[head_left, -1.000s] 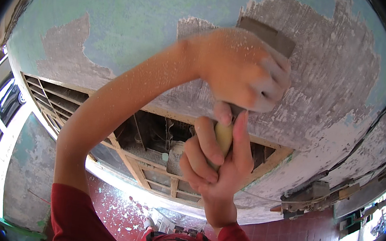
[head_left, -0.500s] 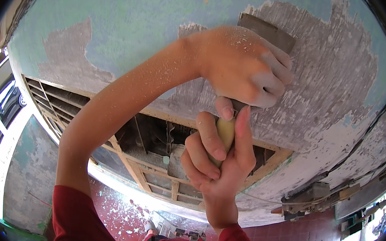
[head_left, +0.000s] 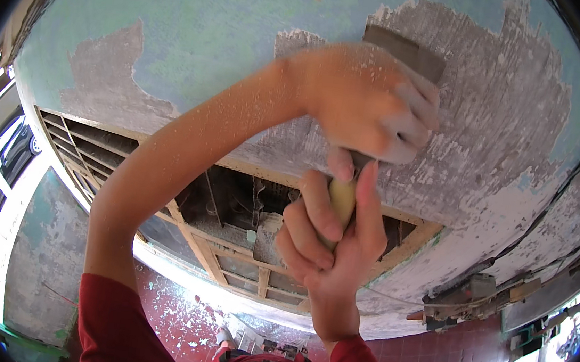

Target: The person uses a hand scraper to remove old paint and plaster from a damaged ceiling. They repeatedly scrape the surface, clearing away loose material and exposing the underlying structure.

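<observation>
A wide-bladed scraper [head_left: 406, 52] lies against the wall, its broad blade over a scraped grey patch. My right hand [head_left: 330, 237] is closed round its pale yellow handle [head_left: 342, 198], thumb pointing up along it. Higher up, my left hand [head_left: 370, 108] is curled over the blade, knuckles outward, and presses it toward the wall; its fingertips and most of the blade are hidden. Whitish dust and flakes cling to the left hand and forearm. Around the bare grey plaster [head_left: 492, 117] the wall keeps its blue-green paint [head_left: 207, 26].
Below my hands runs a wooden-framed vent opening [head_left: 213, 257] with slats. Paint flakes litter the red tiled floor [head_left: 182, 317] far below, near a ladder [head_left: 247, 337] and my foot. A cable runs down the wall at right. Outside at left stands a dark car [head_left: 1, 167].
The scraper and both hands have slid slightly down relative to the wall. The view has shifted a little; both hands keep the same hold.
</observation>
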`<action>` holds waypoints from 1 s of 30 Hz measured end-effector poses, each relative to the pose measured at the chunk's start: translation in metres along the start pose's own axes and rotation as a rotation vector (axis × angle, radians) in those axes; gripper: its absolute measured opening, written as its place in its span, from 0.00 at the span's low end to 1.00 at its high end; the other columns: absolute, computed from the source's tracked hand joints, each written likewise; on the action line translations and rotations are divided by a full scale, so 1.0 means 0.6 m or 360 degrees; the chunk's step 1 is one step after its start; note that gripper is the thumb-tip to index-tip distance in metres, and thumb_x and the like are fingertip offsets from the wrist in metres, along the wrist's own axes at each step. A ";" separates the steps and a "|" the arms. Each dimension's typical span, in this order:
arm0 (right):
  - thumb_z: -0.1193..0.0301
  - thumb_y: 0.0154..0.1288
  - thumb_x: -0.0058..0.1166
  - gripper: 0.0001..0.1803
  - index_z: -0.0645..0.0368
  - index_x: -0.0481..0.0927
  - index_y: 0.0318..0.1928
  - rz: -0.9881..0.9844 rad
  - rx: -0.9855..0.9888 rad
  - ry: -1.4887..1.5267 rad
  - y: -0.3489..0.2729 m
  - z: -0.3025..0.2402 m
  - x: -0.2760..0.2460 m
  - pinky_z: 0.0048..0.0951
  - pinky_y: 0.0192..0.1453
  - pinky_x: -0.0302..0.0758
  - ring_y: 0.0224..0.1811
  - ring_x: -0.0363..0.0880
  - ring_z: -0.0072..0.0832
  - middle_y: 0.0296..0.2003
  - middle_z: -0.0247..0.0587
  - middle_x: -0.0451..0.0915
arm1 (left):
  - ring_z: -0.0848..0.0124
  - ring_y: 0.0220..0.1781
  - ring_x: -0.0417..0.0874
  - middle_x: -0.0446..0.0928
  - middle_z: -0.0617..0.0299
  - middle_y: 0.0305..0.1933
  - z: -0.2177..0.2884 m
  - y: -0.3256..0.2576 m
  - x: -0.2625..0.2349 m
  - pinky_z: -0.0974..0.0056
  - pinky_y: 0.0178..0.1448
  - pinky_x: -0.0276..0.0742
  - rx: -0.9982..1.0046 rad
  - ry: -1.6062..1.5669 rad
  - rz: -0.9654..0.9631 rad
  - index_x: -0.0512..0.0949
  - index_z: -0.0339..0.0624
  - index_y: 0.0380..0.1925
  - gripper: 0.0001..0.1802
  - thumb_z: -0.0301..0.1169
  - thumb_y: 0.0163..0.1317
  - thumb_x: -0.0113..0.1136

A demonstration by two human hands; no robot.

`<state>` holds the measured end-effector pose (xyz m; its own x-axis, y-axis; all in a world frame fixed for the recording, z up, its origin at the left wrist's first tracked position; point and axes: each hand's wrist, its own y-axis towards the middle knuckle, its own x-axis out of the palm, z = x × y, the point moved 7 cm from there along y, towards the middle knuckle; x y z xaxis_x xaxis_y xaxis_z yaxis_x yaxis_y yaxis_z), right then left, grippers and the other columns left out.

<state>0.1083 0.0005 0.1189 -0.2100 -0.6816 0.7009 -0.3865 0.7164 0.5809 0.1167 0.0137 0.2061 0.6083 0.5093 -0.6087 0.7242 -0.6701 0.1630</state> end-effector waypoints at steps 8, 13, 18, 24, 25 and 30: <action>0.51 0.74 0.23 0.18 0.47 0.62 0.44 -0.0147 0.0010 -0.0009 -0.017 0.016 -0.022 0.18 0.07 0.54 0.07 0.51 0.15 0.18 0.27 0.59 | 0.69 0.33 0.76 0.70 0.66 0.22 0.022 -0.006 0.015 0.66 0.47 0.74 -0.0087 0.0012 -0.0042 0.69 0.43 0.12 0.10 0.36 0.38 0.55; 0.51 0.74 0.22 0.18 0.47 0.62 0.43 -0.0112 0.0060 0.0038 -0.026 0.023 -0.025 0.18 0.07 0.55 0.08 0.52 0.15 0.18 0.28 0.60 | 0.67 0.25 0.71 0.63 0.64 0.18 0.028 -0.007 0.014 0.64 0.38 0.73 0.0003 -0.0107 0.0189 0.66 0.40 0.09 0.08 0.29 0.20 0.43; 0.51 0.74 0.24 0.18 0.51 0.60 0.41 0.0021 0.0045 0.0118 -0.031 0.030 -0.037 0.19 0.08 0.49 0.07 0.50 0.16 0.16 0.31 0.60 | 0.71 0.32 0.76 0.70 0.68 0.20 0.036 -0.012 0.020 0.67 0.46 0.74 -0.0036 0.0033 0.0082 0.69 0.44 0.11 0.08 0.35 0.36 0.55; 0.52 0.74 0.24 0.18 0.51 0.60 0.41 0.0046 0.0025 0.0126 -0.023 0.033 -0.036 0.19 0.07 0.49 0.06 0.50 0.16 0.16 0.31 0.60 | 0.71 0.32 0.76 0.71 0.67 0.21 0.033 -0.013 0.016 0.68 0.44 0.74 -0.0007 0.0020 0.0034 0.70 0.44 0.11 0.08 0.34 0.35 0.55; 0.52 0.74 0.24 0.18 0.51 0.60 0.41 0.0064 0.0021 0.0130 -0.024 0.034 -0.037 0.18 0.07 0.49 0.06 0.50 0.16 0.16 0.31 0.60 | 0.71 0.32 0.76 0.71 0.67 0.21 0.036 -0.015 0.017 0.68 0.44 0.74 0.0009 0.0045 0.0053 0.70 0.44 0.11 0.08 0.34 0.35 0.55; 0.52 0.74 0.24 0.18 0.51 0.60 0.41 0.0034 0.0036 0.0103 -0.024 0.031 -0.031 0.19 0.07 0.49 0.06 0.50 0.16 0.16 0.31 0.60 | 0.70 0.32 0.76 0.71 0.67 0.22 0.034 -0.015 0.017 0.68 0.45 0.74 0.0010 0.0007 0.0124 0.70 0.43 0.11 0.08 0.34 0.35 0.55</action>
<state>0.1009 0.0003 0.0898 -0.1603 -0.6545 0.7389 -0.4029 0.7268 0.5564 0.1096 0.0136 0.1825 0.6641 0.4578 -0.5911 0.6726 -0.7111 0.2049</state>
